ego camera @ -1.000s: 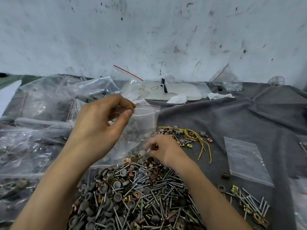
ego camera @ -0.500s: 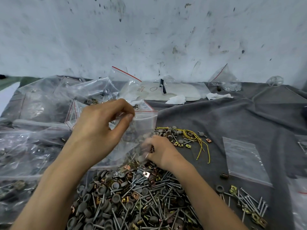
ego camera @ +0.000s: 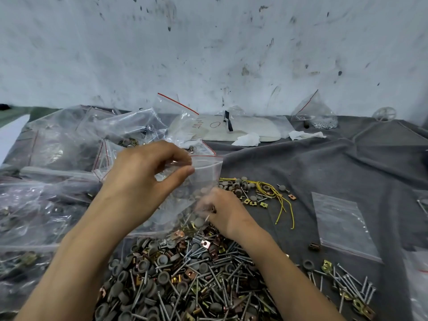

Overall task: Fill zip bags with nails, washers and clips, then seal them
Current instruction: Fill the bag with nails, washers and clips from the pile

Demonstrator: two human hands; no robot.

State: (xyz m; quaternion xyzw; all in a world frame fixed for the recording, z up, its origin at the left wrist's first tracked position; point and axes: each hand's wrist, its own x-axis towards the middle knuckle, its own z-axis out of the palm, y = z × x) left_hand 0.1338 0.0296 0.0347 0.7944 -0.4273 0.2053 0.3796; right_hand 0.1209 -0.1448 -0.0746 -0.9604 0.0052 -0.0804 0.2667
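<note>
Right now the left hand (ego camera: 143,179) is pinching the top edge of the zip bag (ego camera: 206,172), which looks thin, light and floppy, over the pile (ego camera: 185,274) of nails, washers and clips, while the right hand (ego camera: 222,209) is digging there, too blurry to tell its grip.

Open grey cloth (ego camera: 308,167) at right; piled bags (ego camera: 58,158) block the left.

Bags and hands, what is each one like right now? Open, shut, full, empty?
held bag: up over the pile, mouth looks open
left hand: pinches the held bag's top
right hand: on the pile, fingers blurred
flat bag: lying on the cloth, empty
pile: loose, mixed
</note>
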